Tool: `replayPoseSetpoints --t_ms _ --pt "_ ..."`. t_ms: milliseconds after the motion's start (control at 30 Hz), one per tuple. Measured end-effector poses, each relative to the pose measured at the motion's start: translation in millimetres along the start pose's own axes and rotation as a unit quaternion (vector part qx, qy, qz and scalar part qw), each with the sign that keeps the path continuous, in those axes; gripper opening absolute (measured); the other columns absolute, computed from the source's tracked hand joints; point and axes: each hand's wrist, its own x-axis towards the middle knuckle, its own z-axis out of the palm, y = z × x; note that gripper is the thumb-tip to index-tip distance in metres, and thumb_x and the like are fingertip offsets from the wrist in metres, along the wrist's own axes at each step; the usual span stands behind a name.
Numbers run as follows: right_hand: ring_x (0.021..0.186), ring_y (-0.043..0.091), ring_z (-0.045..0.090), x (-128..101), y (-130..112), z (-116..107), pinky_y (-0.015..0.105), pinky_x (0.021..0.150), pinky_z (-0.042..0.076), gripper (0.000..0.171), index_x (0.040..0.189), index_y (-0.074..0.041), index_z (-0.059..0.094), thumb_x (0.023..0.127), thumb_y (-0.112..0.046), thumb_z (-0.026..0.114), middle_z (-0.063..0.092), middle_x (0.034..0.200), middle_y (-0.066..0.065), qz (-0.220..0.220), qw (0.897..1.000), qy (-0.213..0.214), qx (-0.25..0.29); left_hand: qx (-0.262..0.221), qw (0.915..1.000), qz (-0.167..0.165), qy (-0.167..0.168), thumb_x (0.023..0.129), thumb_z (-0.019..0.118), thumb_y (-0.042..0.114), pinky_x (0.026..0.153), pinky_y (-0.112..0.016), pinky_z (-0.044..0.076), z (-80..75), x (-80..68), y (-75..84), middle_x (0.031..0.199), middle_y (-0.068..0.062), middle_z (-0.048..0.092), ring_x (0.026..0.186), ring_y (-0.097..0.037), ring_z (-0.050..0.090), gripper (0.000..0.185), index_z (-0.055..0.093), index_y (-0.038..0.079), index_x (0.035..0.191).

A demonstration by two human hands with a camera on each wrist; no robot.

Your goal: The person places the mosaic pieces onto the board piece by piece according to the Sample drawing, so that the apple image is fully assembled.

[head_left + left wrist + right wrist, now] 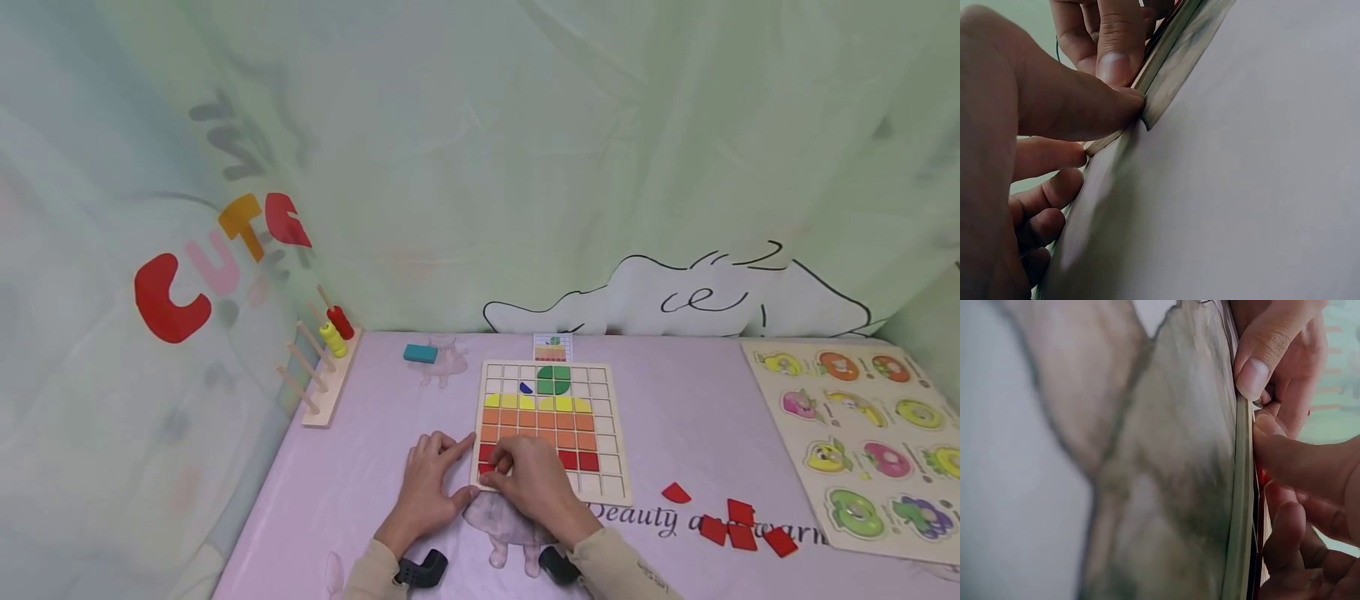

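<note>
Flanking the grid board (611, 433), 5 red tiles (738, 525) lie right.

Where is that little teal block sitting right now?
In the head view, the teal block lies at the far left of the table, between the wooden peg rack and the grid puzzle board, well beyond both hands.
</note>
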Motion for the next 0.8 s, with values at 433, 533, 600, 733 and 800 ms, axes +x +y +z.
replayPoseSetpoints --t_ms 433,533,600,733,800 --pt "0.065 0.001 0.057 0 1 -2 0.02 0.063 0.048 0.021 0.085 -0.013 0.076 0.078 -0.016 0.095 0.068 0.071 -0.009 -0.006 1.0 -0.002 0.021 -0.004 0.9999 -0.013 -0.01 0.077 0.084 0.024 0.089 -0.038 0.035 -0.6 0.7 1.7 0.105 0.005 0.051 0.1 -0.012 0.04 0.071 0.067 0.02 0.146" --pt "0.066 0.001 0.056 -3 1 -10 0.021 0.063 0.048 0.021 0.085 -0.015 0.075 0.079 -0.017 0.094 0.067 0.072 -0.011 -0.008 0.999 0.0 0.031 -0.003 1.0 -0.006 -0.002 0.076 0.084 0.023 0.088 -0.038 0.035 -0.3 0.7 1.5 0.105 0.005 0.052 0.099 -0.012 0.04 0.072 0.067 0.018 0.145" --pt "0.066 0.0 0.054 -7 5 -20 0.021 0.061 0.046 0.02 0.085 -0.017 0.074 0.081 -0.019 0.093 0.065 0.073 -0.012 -0.006 0.999 -0.001 0.034 -0.006 1.0 -0.006 -0.002 0.076 0.085 0.023 0.088 -0.038 0.035 -0.4 0.8 1.4 0.105 0.005 0.052 0.1 -0.012 0.04 0.071 0.067 0.018 0.145" --pt "0.065 0.005 0.051 -18 25 -50 0.022 0.059 0.042 0.018 0.086 -0.02 0.074 0.083 -0.019 0.092 0.062 0.073 -0.013 0.017 0.999 -0.018 0.028 -0.005 0.9999 -0.008 -0.006 0.077 0.084 0.024 0.089 -0.038 0.035 0.2 1.1 1.2 0.106 0.005 0.053 0.1 -0.013 0.041 0.071 0.067 0.018 0.145" --pt "0.066 0.007 0.051 -25 39 -69 0.022 0.06 0.043 0.018 0.089 -0.018 0.076 0.083 -0.019 0.092 0.063 0.074 -0.011 0.041 0.999 -0.026 0.018 0.0 0.9999 -0.009 -0.007 0.077 0.084 0.025 0.089 -0.038 0.036 0.2 0.8 0.8 0.106 0.004 0.053 0.101 -0.013 0.041 0.071 0.067 0.018 0.145"
